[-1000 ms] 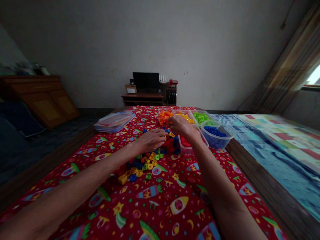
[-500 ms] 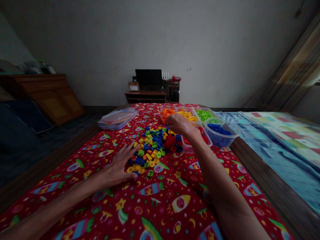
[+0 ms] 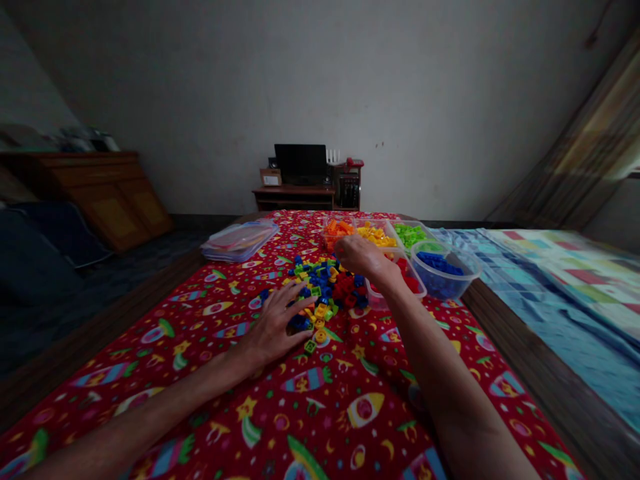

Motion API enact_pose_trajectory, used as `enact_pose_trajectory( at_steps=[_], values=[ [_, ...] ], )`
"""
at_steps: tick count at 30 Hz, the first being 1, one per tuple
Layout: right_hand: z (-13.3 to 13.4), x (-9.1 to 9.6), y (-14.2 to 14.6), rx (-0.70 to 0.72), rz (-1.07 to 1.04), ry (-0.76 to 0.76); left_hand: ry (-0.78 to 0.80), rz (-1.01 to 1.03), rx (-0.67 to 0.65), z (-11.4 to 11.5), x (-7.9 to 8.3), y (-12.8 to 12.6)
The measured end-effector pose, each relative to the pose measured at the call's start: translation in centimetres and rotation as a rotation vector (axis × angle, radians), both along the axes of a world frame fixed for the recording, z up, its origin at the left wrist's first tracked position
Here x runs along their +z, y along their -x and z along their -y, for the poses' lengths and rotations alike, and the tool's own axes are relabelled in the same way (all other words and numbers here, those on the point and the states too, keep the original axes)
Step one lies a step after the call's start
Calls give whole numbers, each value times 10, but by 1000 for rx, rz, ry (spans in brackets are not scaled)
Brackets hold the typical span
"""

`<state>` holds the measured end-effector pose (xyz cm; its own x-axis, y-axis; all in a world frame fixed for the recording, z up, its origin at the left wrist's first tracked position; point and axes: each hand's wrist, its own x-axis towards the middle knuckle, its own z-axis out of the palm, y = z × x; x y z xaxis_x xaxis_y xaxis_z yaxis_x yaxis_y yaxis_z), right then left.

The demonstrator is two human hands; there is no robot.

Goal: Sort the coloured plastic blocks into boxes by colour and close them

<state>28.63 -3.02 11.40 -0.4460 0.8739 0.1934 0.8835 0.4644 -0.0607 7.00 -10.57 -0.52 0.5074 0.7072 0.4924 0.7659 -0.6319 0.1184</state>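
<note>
A heap of small plastic blocks (image 3: 325, 290) in blue, yellow, green, red and orange lies on the red rocket-print cloth (image 3: 320, 400). My left hand (image 3: 277, 323) rests flat with spread fingers on the near left edge of the heap, touching the blocks. My right hand (image 3: 360, 257) hovers over the far right of the heap with its fingers curled downward; what it holds, if anything, is hidden. Beyond it stand clear tubs of orange (image 3: 336, 230), yellow (image 3: 376, 235), green (image 3: 410, 233) and red blocks (image 3: 407, 277) and a round bowl of blue blocks (image 3: 443, 273).
A stack of clear tub lids (image 3: 239, 240) lies at the far left of the cloth. To the right is a blue patterned mat (image 3: 540, 300). A low desk with a monitor (image 3: 300, 175) stands at the back wall, a wooden cabinet (image 3: 110, 193) to the left.
My left hand drew back from the top of the heap toward me, then slid right onto the heap's near edge, pushing blocks together. The right hand barely moved.
</note>
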Motion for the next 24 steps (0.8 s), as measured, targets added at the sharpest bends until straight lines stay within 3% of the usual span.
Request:
enact_pose_trajectory(
  at_steps=[6, 12, 15, 17, 20, 24],
  values=[
    [-4, -2, -1, -11, 20, 2, -84, -59, -58, -29, 13, -21],
    [-4, -3, -1, -9, 26, -9, -40, 178, -1, -103, 13, -38],
    [-2, -2, -1, -18, 33, 18, 49, 268, 32, -125, 21, -39],
    [-2, -1, -1, -10, 21, 24, 97, 278, 38, -124, 29, -31],
    [-3, 0, -2, -6, -10, 21, 145, 199, 53, -104, 37, -6],
    [-3, -1, -1, -8, -34, 16, 259, -16, 125, -61, 26, 39]
  ],
)
